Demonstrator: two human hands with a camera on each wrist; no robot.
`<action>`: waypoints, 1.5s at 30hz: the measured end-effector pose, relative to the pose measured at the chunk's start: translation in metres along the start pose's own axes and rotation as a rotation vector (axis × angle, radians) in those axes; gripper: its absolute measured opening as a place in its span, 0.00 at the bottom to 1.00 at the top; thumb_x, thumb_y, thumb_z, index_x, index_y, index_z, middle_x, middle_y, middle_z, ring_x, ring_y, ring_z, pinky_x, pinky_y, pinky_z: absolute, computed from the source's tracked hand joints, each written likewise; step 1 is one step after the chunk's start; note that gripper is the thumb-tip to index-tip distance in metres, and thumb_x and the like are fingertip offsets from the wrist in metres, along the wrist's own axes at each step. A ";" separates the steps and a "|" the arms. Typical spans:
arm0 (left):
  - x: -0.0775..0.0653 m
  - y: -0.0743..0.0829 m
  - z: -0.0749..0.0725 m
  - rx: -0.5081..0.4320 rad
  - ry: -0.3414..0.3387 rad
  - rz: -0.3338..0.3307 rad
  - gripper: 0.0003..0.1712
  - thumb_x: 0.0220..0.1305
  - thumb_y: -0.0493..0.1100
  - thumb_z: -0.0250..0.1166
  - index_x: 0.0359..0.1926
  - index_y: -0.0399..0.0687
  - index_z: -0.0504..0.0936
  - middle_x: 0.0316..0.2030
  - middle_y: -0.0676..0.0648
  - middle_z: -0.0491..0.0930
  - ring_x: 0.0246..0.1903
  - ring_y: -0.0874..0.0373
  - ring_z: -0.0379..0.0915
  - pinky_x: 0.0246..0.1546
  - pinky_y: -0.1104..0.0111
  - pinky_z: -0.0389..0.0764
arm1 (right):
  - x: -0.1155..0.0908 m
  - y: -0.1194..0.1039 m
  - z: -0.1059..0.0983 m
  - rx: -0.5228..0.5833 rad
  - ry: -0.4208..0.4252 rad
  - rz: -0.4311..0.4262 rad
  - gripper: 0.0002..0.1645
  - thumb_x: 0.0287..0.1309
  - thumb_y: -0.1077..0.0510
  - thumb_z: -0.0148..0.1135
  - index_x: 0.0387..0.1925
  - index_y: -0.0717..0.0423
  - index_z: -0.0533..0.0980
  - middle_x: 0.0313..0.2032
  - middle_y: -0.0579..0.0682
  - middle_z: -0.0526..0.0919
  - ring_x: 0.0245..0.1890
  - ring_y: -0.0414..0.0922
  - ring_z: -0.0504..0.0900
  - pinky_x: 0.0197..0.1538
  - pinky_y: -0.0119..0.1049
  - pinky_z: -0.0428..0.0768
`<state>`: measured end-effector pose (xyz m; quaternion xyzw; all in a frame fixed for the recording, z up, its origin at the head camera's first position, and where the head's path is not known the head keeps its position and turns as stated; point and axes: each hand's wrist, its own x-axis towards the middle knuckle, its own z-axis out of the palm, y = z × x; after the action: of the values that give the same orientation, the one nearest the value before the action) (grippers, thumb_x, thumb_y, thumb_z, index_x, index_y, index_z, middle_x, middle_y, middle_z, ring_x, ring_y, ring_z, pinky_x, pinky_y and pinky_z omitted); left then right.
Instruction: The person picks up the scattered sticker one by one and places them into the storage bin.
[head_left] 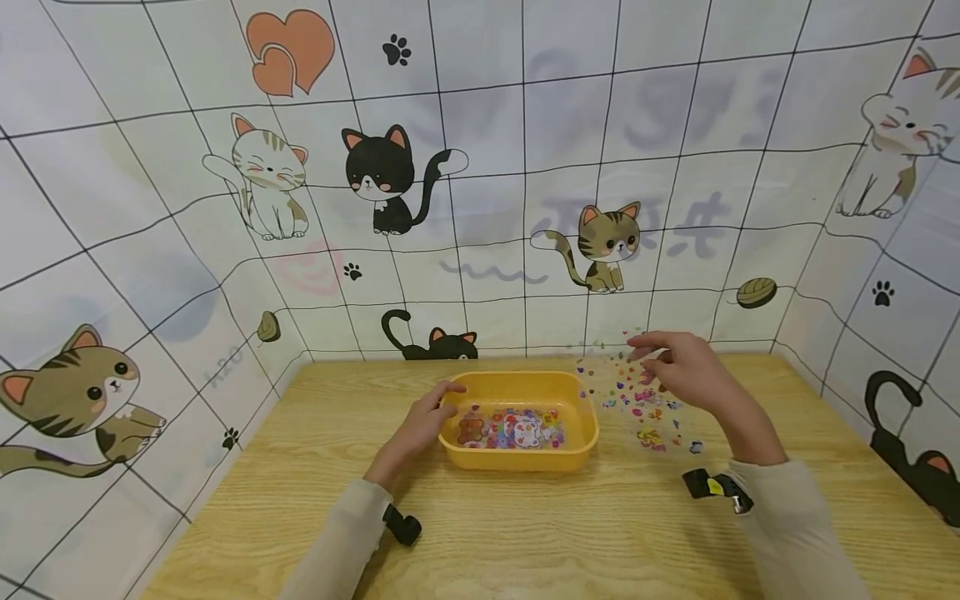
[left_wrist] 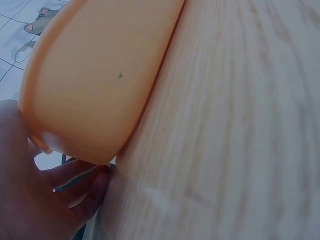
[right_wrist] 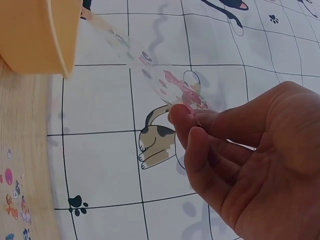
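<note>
A yellow plastic basin (head_left: 521, 460) stands on the table with colourful stickers (head_left: 517, 429) inside it, among them a brown bear and a white character. My left hand (head_left: 427, 417) grips the basin's left end. In the left wrist view, the thumb lies at the rim and the other fingers (left_wrist: 75, 172) are against the basin's end wall. Above the table, right of the basin, my right hand (head_left: 686, 367) pinches a clear sheet with small printed stickers (right_wrist: 185, 90) between thumb and fingers. That sheet is seen nearly edge-on in the right wrist view.
Small loose stickers (head_left: 651, 440) lie scattered on the wooden table (head_left: 517, 533) to the right of the basin. A wall covering (head_left: 495, 175) with cats and grid lines rises behind the table and along both sides.
</note>
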<state>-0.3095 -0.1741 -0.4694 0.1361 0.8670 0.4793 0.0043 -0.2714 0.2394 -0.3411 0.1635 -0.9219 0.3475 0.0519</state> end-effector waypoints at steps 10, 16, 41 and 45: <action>0.001 -0.001 0.000 -0.011 0.002 0.003 0.23 0.74 0.39 0.53 0.67 0.49 0.75 0.73 0.46 0.71 0.77 0.43 0.59 0.75 0.42 0.63 | 0.004 -0.003 0.007 0.055 -0.010 -0.015 0.26 0.70 0.71 0.51 0.68 0.67 0.72 0.55 0.68 0.83 0.35 0.47 0.86 0.30 0.34 0.84; 0.001 -0.001 0.000 -0.002 0.001 -0.001 0.22 0.73 0.39 0.53 0.66 0.51 0.76 0.74 0.44 0.69 0.78 0.42 0.56 0.75 0.42 0.62 | 0.006 -0.003 0.015 0.087 -0.010 0.002 0.23 0.68 0.71 0.54 0.64 0.65 0.75 0.48 0.65 0.82 0.33 0.45 0.85 0.29 0.33 0.83; 0.004 -0.004 0.001 -0.020 0.010 -0.007 0.22 0.73 0.41 0.54 0.65 0.56 0.77 0.74 0.46 0.69 0.77 0.43 0.59 0.75 0.43 0.63 | 0.023 -0.023 0.060 0.188 0.022 -0.019 0.10 0.69 0.68 0.59 0.47 0.66 0.83 0.48 0.64 0.86 0.37 0.47 0.89 0.37 0.35 0.88; 0.003 -0.004 0.001 -0.022 0.005 -0.010 0.22 0.74 0.41 0.54 0.65 0.56 0.77 0.74 0.46 0.69 0.77 0.42 0.59 0.75 0.43 0.63 | 0.024 -0.025 0.065 0.210 0.009 -0.027 0.11 0.69 0.67 0.59 0.48 0.66 0.84 0.49 0.64 0.86 0.35 0.46 0.88 0.37 0.39 0.89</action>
<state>-0.3132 -0.1753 -0.4731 0.1305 0.8624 0.4891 0.0058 -0.2840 0.1728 -0.3700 0.1790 -0.8777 0.4423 0.0431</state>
